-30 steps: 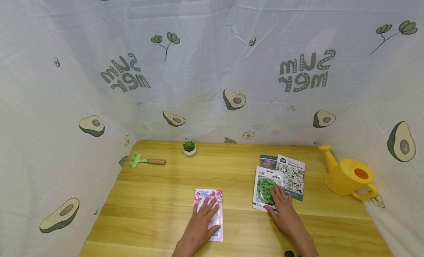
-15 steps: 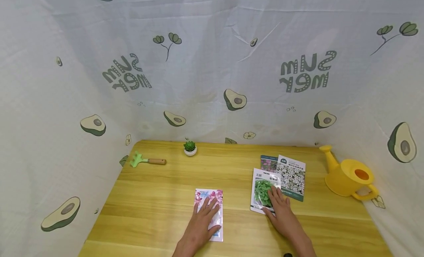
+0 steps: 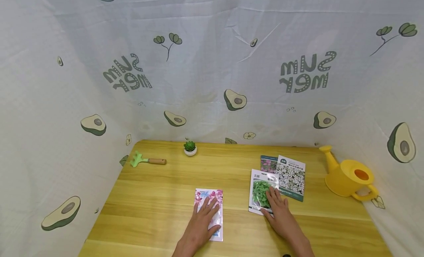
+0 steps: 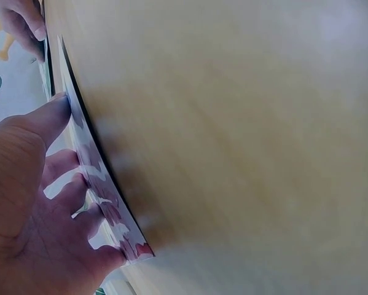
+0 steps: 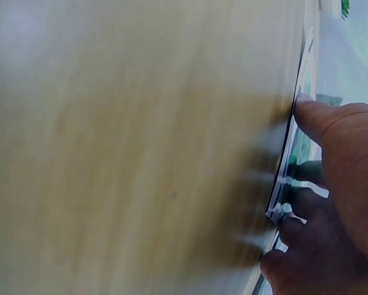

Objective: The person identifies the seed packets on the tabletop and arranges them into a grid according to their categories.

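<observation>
A pink-flowered seed packet (image 3: 216, 210) lies flat near the table's front, and my left hand (image 3: 200, 224) rests on it with fingers spread. To the right, my right hand (image 3: 281, 216) lies with straight fingers on the lower right part of a seed packet with green leaves (image 3: 260, 192). Behind that packet are a white-flowered seed packet (image 3: 292, 176) and a partly covered packet with pink flowers on dark blue (image 3: 268, 163). In the left wrist view, the thumb and fingertips of my left hand (image 4: 48, 203) touch the pink packet's face.
A yellow watering can (image 3: 346, 178) stands at the right edge of the wooden table (image 3: 159, 209). At the back left are a small green rake (image 3: 147, 160) with a wooden handle and a potted succulent (image 3: 190, 148). Printed cloth (image 3: 198, 80) hangs around the table.
My right hand has slid the green-leaf packet a little left and toward me, baring more of the packets behind it. The left hand and its packet have stayed in place.
</observation>
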